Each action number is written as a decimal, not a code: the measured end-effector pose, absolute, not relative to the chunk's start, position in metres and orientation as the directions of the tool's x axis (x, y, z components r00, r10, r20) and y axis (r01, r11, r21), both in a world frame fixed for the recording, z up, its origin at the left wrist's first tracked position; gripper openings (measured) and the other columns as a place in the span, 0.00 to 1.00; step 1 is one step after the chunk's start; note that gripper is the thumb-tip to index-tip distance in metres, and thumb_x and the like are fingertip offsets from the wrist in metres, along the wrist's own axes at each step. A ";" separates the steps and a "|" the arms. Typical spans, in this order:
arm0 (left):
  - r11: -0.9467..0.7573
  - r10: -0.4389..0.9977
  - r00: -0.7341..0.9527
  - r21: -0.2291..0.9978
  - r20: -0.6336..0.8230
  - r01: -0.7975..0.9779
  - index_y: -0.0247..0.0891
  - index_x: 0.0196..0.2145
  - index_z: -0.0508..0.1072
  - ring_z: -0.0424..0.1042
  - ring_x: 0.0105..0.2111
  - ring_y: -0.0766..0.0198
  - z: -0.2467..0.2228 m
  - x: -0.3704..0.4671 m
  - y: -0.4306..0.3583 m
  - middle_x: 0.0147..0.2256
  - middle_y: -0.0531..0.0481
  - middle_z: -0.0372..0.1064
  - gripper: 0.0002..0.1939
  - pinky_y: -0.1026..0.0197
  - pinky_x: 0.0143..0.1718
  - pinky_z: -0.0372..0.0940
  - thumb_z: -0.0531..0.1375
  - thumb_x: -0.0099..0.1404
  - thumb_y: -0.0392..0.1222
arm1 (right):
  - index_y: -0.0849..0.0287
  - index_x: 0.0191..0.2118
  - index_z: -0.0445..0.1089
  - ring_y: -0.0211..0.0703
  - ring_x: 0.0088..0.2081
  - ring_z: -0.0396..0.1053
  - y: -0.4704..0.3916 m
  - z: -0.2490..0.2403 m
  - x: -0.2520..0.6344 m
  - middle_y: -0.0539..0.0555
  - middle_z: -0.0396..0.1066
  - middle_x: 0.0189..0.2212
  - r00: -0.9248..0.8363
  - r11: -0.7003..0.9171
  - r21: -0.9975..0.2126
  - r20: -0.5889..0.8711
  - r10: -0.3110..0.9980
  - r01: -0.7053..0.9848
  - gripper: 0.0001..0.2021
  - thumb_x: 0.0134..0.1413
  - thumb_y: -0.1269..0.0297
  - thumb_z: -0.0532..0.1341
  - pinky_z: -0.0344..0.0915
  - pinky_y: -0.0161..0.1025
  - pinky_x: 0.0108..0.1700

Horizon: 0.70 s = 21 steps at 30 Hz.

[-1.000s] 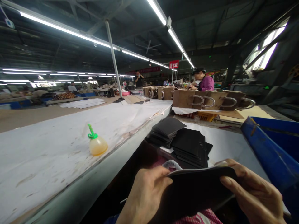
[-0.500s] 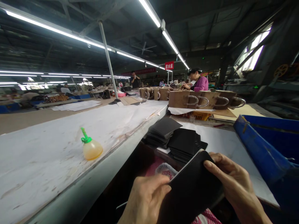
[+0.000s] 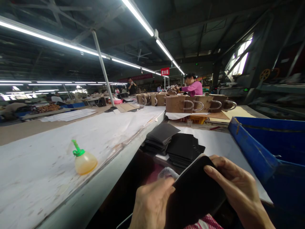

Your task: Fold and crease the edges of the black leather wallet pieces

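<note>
Between my two hands is a black sheet panel [image 3: 195, 190] with rounded corners and a pale edge along its upper left side. My left hand [image 3: 152, 200] pinches that edge, thumb on the near face. On the upper right corner, my right hand [image 3: 234, 183] grips the panel with its thumb in front and fingers behind. Just beyond the panel lie two stacks of similar black pieces, a left stack [image 3: 162, 133] and a right stack [image 3: 182, 148]. What material the panel is made of, I cannot tell.
A squeeze bottle [image 3: 85, 163] with a green nozzle and amber liquid stands on the paper-covered table [image 3: 47, 152] at left. To the right is a blue bin [image 3: 254, 149]. Brown handled pieces [image 3: 176, 104] line the far bench, where a person in purple [image 3: 194, 87] works.
The view has turned slightly to the right, so the surroundings sit further left. Both hands keep their hold on the black panel. The person in purple has stretched an arm forward.
</note>
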State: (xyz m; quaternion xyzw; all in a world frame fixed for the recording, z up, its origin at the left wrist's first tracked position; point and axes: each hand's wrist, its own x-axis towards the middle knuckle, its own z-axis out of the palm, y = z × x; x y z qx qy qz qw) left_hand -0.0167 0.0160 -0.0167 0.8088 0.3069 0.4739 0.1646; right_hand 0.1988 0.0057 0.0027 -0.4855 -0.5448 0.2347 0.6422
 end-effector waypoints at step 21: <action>-0.819 0.504 0.089 0.442 0.859 0.366 0.38 0.52 0.72 0.73 0.30 0.70 -0.033 0.017 0.021 0.31 0.51 0.72 0.18 0.70 0.34 0.67 0.54 0.68 0.25 | 0.58 0.26 0.70 0.40 0.28 0.68 0.006 0.006 0.192 0.52 0.71 0.27 0.175 0.459 -0.819 0.536 0.826 0.344 0.16 0.55 0.51 0.66 0.65 0.33 0.30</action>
